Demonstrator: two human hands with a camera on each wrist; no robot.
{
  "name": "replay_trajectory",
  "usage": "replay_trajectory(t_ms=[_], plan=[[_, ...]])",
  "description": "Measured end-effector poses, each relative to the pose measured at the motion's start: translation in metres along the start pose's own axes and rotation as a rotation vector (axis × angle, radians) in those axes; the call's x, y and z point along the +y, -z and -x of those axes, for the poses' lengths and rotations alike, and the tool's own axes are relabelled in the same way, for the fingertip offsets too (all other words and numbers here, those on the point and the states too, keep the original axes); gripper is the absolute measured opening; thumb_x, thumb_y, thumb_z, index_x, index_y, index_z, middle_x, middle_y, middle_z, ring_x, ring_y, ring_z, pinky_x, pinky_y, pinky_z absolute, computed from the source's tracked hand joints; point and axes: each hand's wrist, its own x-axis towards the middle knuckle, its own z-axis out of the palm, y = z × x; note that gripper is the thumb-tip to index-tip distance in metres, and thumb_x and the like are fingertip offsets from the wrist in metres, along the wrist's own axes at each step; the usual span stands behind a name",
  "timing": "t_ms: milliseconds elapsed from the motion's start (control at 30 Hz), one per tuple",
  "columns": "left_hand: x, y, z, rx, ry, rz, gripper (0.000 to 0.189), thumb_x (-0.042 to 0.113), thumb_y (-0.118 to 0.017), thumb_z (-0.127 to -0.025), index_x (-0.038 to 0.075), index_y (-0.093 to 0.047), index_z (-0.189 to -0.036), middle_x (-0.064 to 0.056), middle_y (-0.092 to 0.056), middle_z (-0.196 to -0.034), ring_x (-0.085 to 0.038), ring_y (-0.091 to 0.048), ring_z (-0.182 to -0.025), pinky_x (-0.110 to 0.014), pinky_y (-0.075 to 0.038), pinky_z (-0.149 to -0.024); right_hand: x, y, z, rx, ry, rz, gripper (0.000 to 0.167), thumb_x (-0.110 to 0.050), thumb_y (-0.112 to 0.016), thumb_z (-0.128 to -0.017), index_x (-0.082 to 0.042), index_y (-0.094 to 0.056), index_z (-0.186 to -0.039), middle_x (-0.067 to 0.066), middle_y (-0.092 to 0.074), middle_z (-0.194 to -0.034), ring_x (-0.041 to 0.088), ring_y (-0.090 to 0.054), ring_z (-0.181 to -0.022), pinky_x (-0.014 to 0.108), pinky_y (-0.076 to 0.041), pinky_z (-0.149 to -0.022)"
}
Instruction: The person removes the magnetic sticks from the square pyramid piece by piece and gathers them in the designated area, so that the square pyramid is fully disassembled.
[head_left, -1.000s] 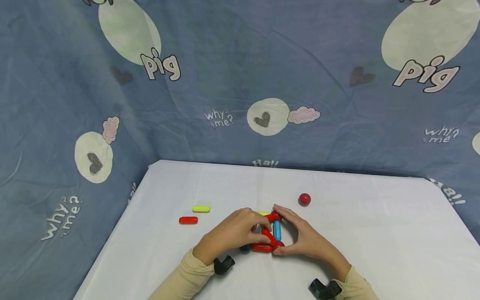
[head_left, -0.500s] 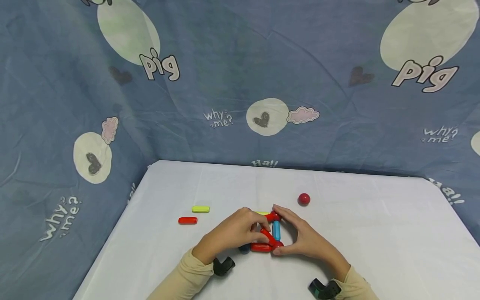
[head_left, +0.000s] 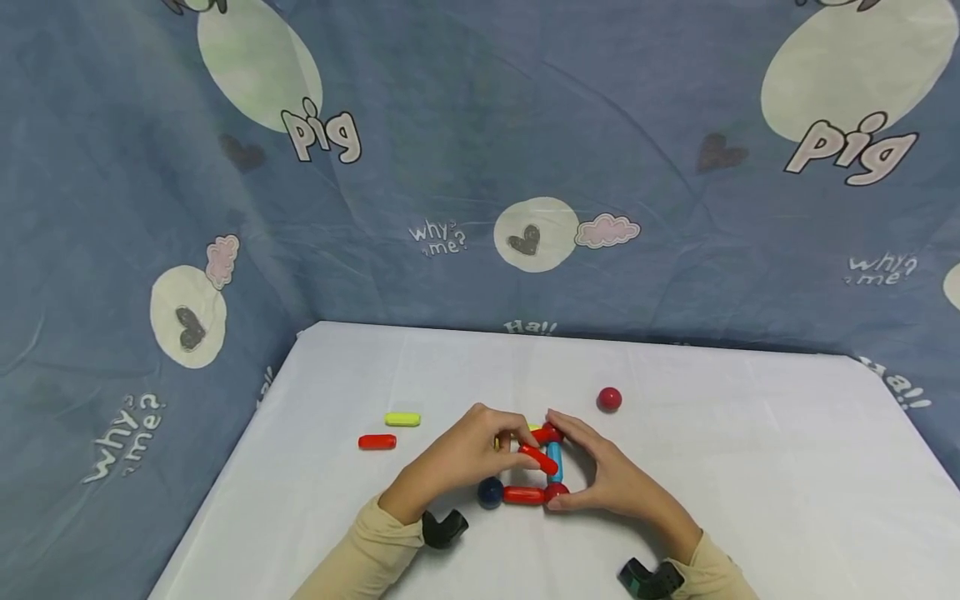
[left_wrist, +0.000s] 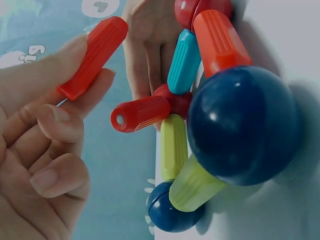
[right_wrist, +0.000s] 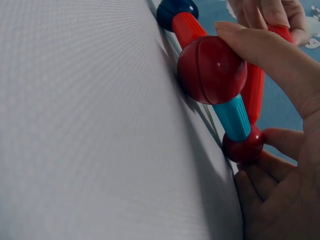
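My left hand (head_left: 472,450) pinches a red magnetic rod (left_wrist: 97,57) between thumb and forefinger, raised above a flat frame of rods and balls. My right hand (head_left: 622,479) spans the frame's right side, thumb on the near red ball (right_wrist: 212,70) and fingers at the far red ball (right_wrist: 243,145). A blue rod (left_wrist: 184,62) joins these two balls. Another red rod (left_wrist: 142,114) sticks up from the far ball, its metal tip bare. Along the near side, a red rod (head_left: 523,495) runs to a navy ball (head_left: 491,492). Yellow-green rods (left_wrist: 174,147) meet a second navy ball (left_wrist: 175,207).
A loose red ball (head_left: 609,399) lies behind the right hand. On the left lie a loose yellow-green rod (head_left: 402,419) and a loose red rod (head_left: 377,442). White cloth (head_left: 750,442) covers the table; a blue printed curtain (head_left: 450,150) hangs behind.
My left hand has risen slightly up and left, drawing its red rod off the near red ball. The near navy ball shows more fully. My right hand stays in place.
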Motion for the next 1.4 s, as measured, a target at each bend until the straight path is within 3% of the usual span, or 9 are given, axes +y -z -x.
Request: replay_trajectory(t_ms=[167,233,400,533,833,1067,1233,1400], plan=[[0.000,-0.001,0.001,0.015,0.006,0.034,0.014,0.022,-0.087,-0.085,0.017,-0.077,-0.093,0.006,-0.052,-0.055,0.000,-0.044,-0.051,-0.017,-0.038,-0.052,0.000,0.000,0.001,0.001,-0.004,0.005,0.104,-0.044,-0.090,-0.076,-0.022,-0.035,-0.161,0.006,-0.039,-0.165,0.037,-0.039,-0.151,0.070,-0.035,-0.114],[0.000,-0.001,0.001,0.015,0.007,0.037,0.014,0.022,-0.087,-0.085,0.018,-0.076,-0.093,0.006,-0.052,-0.056,0.000,-0.044,-0.051,-0.017,-0.037,-0.052,0.000,0.000,0.001,0.004,-0.002,0.004,0.104,-0.044,-0.090,-0.076,-0.022,-0.036,-0.161,0.006,-0.040,-0.165,0.037,-0.039,-0.150,0.070,-0.035,-0.114],[0.000,0.001,0.004,0.018,0.001,0.022,0.016,0.024,-0.085,-0.087,0.019,-0.080,-0.102,0.009,-0.074,-0.080,0.000,-0.046,-0.057,-0.018,-0.040,-0.054,-0.001,-0.001,0.000,0.004,0.014,-0.016,0.105,-0.043,-0.091,-0.075,-0.019,-0.036,-0.161,0.006,-0.039,-0.165,0.037,-0.038,-0.151,0.071,-0.033,-0.115],[-0.003,0.006,0.012,0.051,0.024,-0.004,0.018,0.025,-0.083,-0.089,0.020,-0.081,-0.106,0.011,-0.079,-0.098,-0.002,-0.052,-0.066,-0.019,-0.044,-0.059,-0.001,-0.002,-0.001,-0.008,-0.002,-0.018,0.105,-0.044,-0.091,-0.075,-0.019,-0.035,-0.161,0.006,-0.038,-0.166,0.038,-0.036,-0.152,0.070,-0.032,-0.116],[-0.027,0.029,0.053,0.203,0.164,-0.061,0.018,0.027,-0.084,-0.086,0.027,-0.082,-0.104,0.013,-0.077,-0.092,-0.004,-0.053,-0.065,-0.021,-0.043,-0.053,-0.002,-0.002,-0.003,-0.021,-0.060,-0.006,0.105,-0.047,-0.090,-0.075,-0.023,-0.035,-0.162,0.006,-0.036,-0.167,0.038,-0.033,-0.155,0.070,-0.032,-0.116],[-0.054,0.043,0.089,0.316,0.230,-0.115,0.019,0.019,-0.087,-0.082,0.022,-0.082,-0.099,0.006,-0.074,-0.082,-0.001,-0.048,-0.058,-0.021,-0.043,-0.051,-0.001,-0.001,-0.001,-0.011,-0.047,0.000,0.104,-0.045,-0.090,-0.075,-0.022,-0.035,-0.161,0.006,-0.037,-0.167,0.038,-0.034,-0.154,0.069,-0.033,-0.116],[-0.066,0.046,0.107,0.324,0.266,-0.142,0.019,0.017,-0.089,-0.079,0.020,-0.082,-0.097,0.007,-0.069,-0.074,0.000,-0.045,-0.058,-0.021,-0.043,-0.053,-0.002,0.000,-0.001,-0.011,-0.054,-0.005,0.105,-0.045,-0.090,-0.075,-0.023,-0.035,-0.162,0.006,-0.037,-0.167,0.038,-0.034,-0.154,0.070,-0.032,-0.116],[-0.069,0.051,0.117,0.299,0.304,-0.201,0.019,0.016,-0.090,-0.078,0.020,-0.082,-0.095,0.011,-0.067,-0.073,0.000,-0.047,-0.060,-0.021,-0.044,-0.056,-0.002,-0.001,-0.002,-0.014,-0.062,-0.004,0.105,-0.046,-0.090,-0.075,-0.025,-0.035,-0.162,0.005,-0.036,-0.167,0.038,-0.033,-0.155,0.070,-0.032,-0.116]])
